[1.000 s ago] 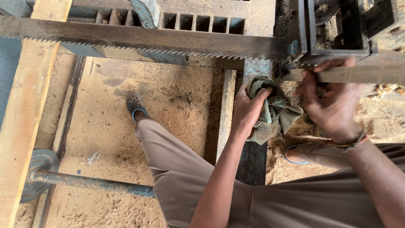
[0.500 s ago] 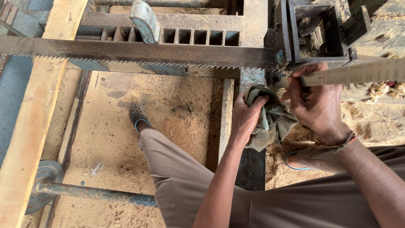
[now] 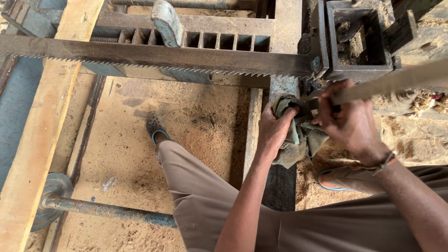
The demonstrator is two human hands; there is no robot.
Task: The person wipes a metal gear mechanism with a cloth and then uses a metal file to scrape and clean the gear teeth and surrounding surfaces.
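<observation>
My left hand point(image 3: 273, 128) grips a dirty grey-green rag point(image 3: 298, 140), bunched against the end of a long toothed saw blade point(image 3: 154, 56). My right hand point(image 3: 347, 121) is closed around a flat metal bar point(image 3: 396, 79) that runs off to the right edge. Both hands meet just below the blade's clamp on the rusty machine frame point(image 3: 322, 51). Most of the rag hangs down between my two wrists.
A long wooden plank point(image 3: 42, 135) runs down the left side. A metal axle with a wheel point(image 3: 58, 189) lies at lower left. Sawdust covers the floor point(image 3: 196, 126). My legs in brown trousers and dark shoes point(image 3: 156, 128) stand astride a steel beam point(image 3: 280, 186).
The view has tilted so the machine sits lower in the frame. My right hand slid left along the bar toward the rag, and both hands are now closer together.
</observation>
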